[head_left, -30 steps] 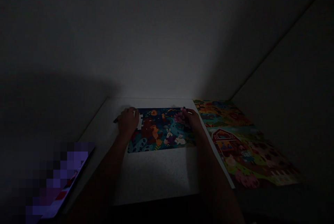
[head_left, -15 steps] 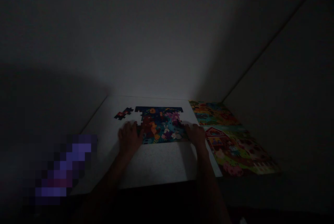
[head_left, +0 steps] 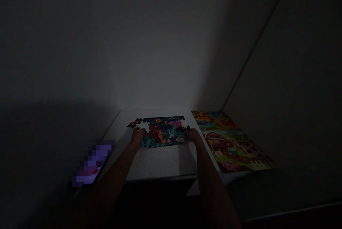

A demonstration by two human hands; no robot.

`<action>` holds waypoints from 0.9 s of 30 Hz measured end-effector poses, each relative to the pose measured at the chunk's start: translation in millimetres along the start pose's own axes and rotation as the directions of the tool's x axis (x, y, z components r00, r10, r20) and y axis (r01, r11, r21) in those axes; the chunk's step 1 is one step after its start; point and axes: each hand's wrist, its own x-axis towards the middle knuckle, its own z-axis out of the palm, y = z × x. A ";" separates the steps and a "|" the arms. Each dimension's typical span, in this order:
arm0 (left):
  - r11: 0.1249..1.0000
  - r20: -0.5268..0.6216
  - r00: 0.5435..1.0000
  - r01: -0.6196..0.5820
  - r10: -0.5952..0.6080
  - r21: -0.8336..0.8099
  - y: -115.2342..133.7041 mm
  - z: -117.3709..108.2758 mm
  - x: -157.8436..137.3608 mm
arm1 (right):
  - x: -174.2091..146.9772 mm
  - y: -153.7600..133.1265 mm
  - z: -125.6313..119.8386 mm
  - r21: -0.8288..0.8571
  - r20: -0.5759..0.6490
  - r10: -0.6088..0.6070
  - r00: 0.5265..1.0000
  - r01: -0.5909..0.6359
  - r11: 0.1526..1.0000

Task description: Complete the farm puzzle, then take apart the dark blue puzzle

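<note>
A partly assembled jigsaw puzzle with forest animals on a dark blue ground lies on the white tabletop. Notches show in its left and right sides. My left hand is closed at its lower left edge, thumb toward the puzzle. At the right edge my right hand has its fingers drawn together on the border, and a small dark puzzle piece pokes out beyond them. The undersides of the fingers are hidden. Apart from the puzzle, at its upper left, lie a few joined dark red pieces.
Two colourful pictures lie at the right, a farm scene in front and an animal scene behind it. On the left rests a lit phone-like screen, partly pixelated. A wall rises behind the table; light is dim.
The view has shifted, with the table appearing lower. Both hands went from spread fingers to a closer grip at the puzzle's sides. More of the left side's gap shows.
</note>
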 end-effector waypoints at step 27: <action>0.643 0.172 0.935 -0.340 0.311 0.686 -17.5 -13.2 15.4 | -3.6 29.4 11.6 0.499 0.040 -0.143 0.989 0.105 0.860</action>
